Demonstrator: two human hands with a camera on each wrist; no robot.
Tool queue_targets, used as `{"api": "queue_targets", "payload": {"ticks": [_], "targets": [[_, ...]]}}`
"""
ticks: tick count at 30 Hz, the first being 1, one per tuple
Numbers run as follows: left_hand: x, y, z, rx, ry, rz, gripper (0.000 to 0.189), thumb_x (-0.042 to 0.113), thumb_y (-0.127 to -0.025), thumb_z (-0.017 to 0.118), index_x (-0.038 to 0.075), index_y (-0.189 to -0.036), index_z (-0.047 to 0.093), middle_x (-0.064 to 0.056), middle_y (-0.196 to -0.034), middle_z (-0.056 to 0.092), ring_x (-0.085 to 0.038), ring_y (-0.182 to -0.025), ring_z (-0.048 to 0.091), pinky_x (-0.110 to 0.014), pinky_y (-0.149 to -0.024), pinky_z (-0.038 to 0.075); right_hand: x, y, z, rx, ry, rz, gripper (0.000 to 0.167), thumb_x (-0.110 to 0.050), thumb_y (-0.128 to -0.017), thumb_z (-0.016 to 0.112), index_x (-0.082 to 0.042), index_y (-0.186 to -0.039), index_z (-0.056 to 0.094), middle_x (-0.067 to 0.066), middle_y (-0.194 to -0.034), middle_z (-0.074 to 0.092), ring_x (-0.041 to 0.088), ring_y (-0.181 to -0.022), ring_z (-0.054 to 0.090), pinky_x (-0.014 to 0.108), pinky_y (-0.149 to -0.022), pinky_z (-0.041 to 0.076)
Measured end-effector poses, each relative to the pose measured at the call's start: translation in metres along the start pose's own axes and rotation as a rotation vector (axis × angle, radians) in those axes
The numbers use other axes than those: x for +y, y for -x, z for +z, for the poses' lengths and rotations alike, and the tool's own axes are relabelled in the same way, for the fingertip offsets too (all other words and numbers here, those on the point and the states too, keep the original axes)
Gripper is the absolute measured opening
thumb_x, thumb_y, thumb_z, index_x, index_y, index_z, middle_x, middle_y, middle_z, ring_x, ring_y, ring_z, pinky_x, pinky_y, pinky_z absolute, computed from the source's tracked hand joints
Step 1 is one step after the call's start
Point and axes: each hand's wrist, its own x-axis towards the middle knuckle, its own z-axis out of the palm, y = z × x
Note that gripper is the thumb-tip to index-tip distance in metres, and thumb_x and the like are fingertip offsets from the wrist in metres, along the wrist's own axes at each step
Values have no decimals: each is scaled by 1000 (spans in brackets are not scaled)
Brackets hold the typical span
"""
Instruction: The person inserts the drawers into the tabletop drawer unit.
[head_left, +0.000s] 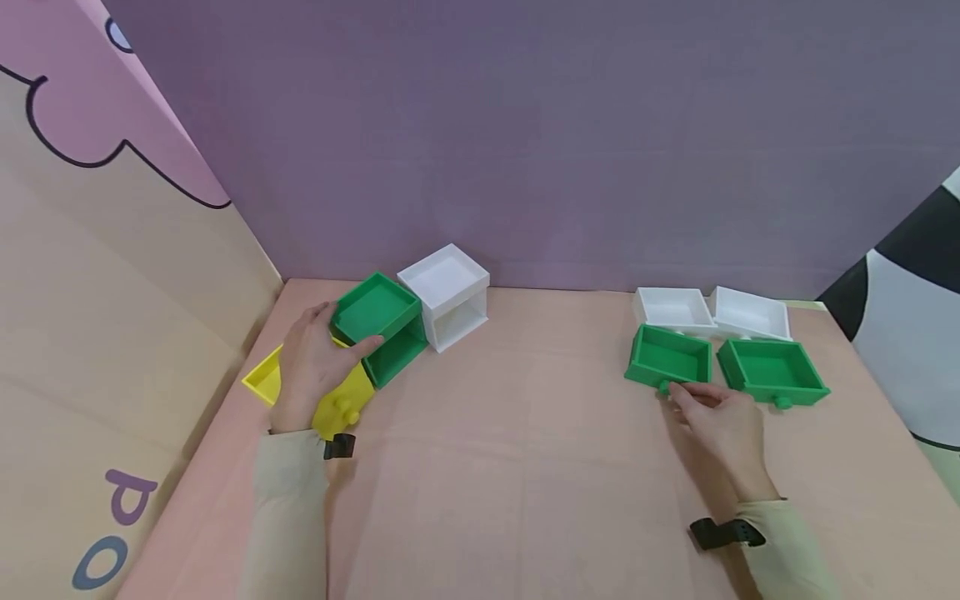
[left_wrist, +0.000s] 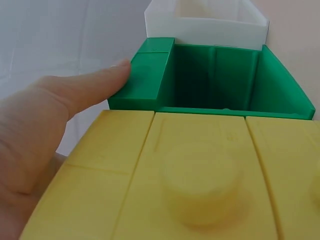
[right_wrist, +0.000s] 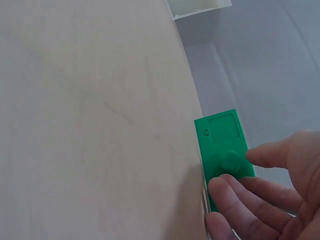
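Observation:
My left hand (head_left: pixel 315 358) spans the top of a green cabinet (head_left: pixel 375 304) with an open compartment, its thumb at the compartment's edge and its fingers at the far side. A yellow cabinet (head_left: pixel 348 400) with a round knob stands against the green one, partly hidden under the hand; in the left wrist view its yellow front (left_wrist: pixel 200 135) fills the foreground. On the right, my right hand (head_left: pixel 716 421) pinches the knob of a green drawer (head_left: pixel 670 357). The right wrist view shows the thumb and fingers on either side of that round knob (right_wrist: pixel 227 162).
A white cabinet (head_left: pixel 446 279) with an open compartment adjoins the green one at the back. Beside the right hand lies another green drawer (head_left: pixel 772 365). Two white drawers, a left one (head_left: pixel 675 307) and a right one (head_left: pixel 750 314), sit behind the green drawers, near the purple wall (head_left: pixel 555 167).

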Motion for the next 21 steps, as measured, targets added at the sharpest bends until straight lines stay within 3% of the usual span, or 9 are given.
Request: {"api": "queue_targets", "payload": {"ticks": [11, 21], "targets": [[1, -1, 1, 10, 31, -17, 99, 53, -94, 76, 0, -165, 33, -30, -161, 44, -49, -144, 45, -68, -117, 41, 0, -7, 7, 37, 72, 17, 57, -49, -94, 80, 2, -120, 79, 8, -86, 83, -10, -64, 65, 19, -60, 51], [-3, 0, 4, 11, 0, 20, 90, 54, -95, 73, -2, -159, 45, -29, -166, 40, -51, -150, 39, -70, -121, 36, 0, -9, 8, 116, 140, -41, 48, -47, -90, 84, -2, -107, 84, 8, -80, 82, -14, -62, 54, 26, -54, 45]]}}
